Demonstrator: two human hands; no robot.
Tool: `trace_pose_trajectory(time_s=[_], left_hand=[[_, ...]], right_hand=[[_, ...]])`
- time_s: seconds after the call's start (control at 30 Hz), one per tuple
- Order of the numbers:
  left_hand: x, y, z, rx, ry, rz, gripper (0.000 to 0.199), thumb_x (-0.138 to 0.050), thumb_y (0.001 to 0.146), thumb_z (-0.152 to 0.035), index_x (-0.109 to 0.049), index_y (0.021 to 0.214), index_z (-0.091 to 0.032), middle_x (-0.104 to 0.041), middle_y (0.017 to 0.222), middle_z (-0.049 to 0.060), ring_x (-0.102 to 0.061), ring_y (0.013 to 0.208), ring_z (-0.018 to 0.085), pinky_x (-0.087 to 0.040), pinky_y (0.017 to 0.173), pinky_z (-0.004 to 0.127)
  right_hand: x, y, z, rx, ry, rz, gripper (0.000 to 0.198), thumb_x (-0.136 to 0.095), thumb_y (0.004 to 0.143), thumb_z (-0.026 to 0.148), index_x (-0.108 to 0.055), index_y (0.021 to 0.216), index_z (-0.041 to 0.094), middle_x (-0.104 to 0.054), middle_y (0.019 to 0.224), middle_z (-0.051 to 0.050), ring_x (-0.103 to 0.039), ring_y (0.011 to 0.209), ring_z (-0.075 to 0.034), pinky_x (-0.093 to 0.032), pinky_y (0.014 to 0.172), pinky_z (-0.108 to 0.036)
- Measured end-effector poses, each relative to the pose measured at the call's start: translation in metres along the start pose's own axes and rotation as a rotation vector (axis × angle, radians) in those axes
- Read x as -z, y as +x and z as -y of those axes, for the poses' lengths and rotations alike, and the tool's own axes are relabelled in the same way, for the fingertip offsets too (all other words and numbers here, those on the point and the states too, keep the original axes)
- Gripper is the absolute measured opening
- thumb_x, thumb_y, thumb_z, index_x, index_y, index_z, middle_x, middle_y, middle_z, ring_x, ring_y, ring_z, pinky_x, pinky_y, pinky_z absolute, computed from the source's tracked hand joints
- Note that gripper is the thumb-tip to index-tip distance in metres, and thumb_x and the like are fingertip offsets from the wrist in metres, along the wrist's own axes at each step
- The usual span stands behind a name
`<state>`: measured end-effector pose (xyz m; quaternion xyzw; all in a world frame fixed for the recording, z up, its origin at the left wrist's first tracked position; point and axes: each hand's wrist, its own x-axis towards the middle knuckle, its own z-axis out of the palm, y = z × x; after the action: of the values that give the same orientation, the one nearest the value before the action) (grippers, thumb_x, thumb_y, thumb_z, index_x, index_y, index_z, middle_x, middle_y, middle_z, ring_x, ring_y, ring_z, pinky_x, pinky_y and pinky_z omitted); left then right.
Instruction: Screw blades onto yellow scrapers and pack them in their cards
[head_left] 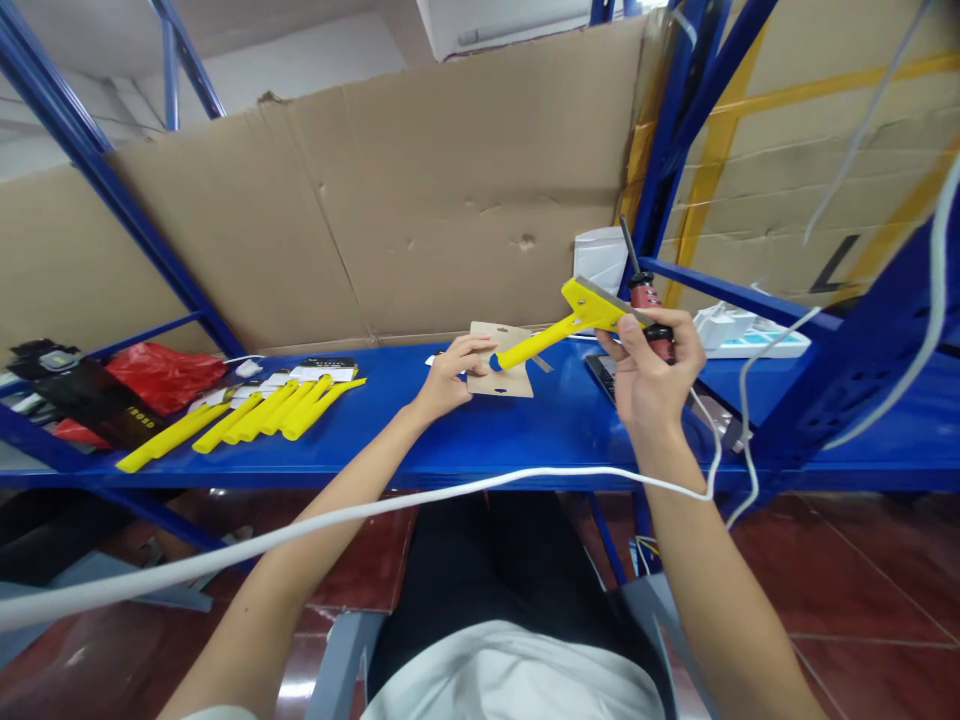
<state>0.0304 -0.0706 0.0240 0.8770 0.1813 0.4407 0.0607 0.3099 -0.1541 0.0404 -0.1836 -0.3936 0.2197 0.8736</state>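
Observation:
My left hand pinches the left edge of a brown cardboard card above the blue shelf. The card has hang slots and a round hole. My right hand is closed on the wide head of a yellow scraper, whose handle slants down to the left. The handle's end lies at the hole; whether it has entered I cannot tell. A screwdriver with a red and black handle, tip up, appears tucked in the same hand, its lower part partly hidden by the fingers.
Several yellow scrapers with cards lie in a row at left, beside a red plastic bag and a black package. A phone and power strip are at right. A white cable crosses in front of my forearms.

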Motion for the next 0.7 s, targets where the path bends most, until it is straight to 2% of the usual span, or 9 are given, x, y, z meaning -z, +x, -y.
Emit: trace_pose_trajectory(time_s=[0.3,0.43,0.53,0.7], left_hand=[[-0.008,0.000,-0.016,0.015,-0.004,-0.033,0.028,-0.080,0.101,-0.045,-0.071,0.082,-0.026,-0.081,0.141,0.013,-0.068,0.146,0.036,-0.050,0.124,0.072],[-0.014,0.003,-0.030,-0.061,-0.059,-0.159,0.025,-0.075,0.107,-0.045,-0.072,0.090,-0.026,-0.084,0.132,0.014,-0.073,0.139,0.033,-0.055,0.120,0.068],[-0.022,0.008,-0.045,-0.116,-0.095,-0.226,0.020,-0.080,0.106,-0.043,-0.072,0.096,-0.027,-0.084,0.128,0.012,-0.074,0.136,0.032,-0.057,0.118,0.066],[-0.041,0.026,-0.073,-0.129,-0.050,-0.301,0.017,-0.075,0.109,-0.042,-0.069,0.102,-0.028,-0.077,0.128,0.011,-0.072,0.135,0.031,-0.059,0.115,0.061]], right_hand=[[-0.001,-0.003,-0.002,-0.031,-0.034,0.059,0.045,-0.110,0.069,0.048,-0.078,0.091,0.027,-0.078,0.095,0.002,-0.082,0.092,-0.023,-0.076,0.089,-0.046],[-0.002,-0.003,-0.003,-0.040,-0.031,0.103,0.041,-0.110,0.069,0.046,-0.080,0.090,0.027,-0.079,0.093,0.001,-0.082,0.092,-0.023,-0.074,0.090,-0.044],[-0.001,-0.003,-0.004,-0.071,-0.044,0.141,0.038,-0.109,0.070,0.045,-0.081,0.087,0.027,-0.079,0.091,0.000,-0.081,0.095,-0.021,-0.071,0.094,-0.037],[0.000,-0.004,0.000,-0.227,-0.086,0.224,0.039,-0.110,0.066,0.044,-0.082,0.087,0.027,-0.084,0.102,-0.002,-0.080,0.087,-0.021,-0.072,0.079,-0.035]])
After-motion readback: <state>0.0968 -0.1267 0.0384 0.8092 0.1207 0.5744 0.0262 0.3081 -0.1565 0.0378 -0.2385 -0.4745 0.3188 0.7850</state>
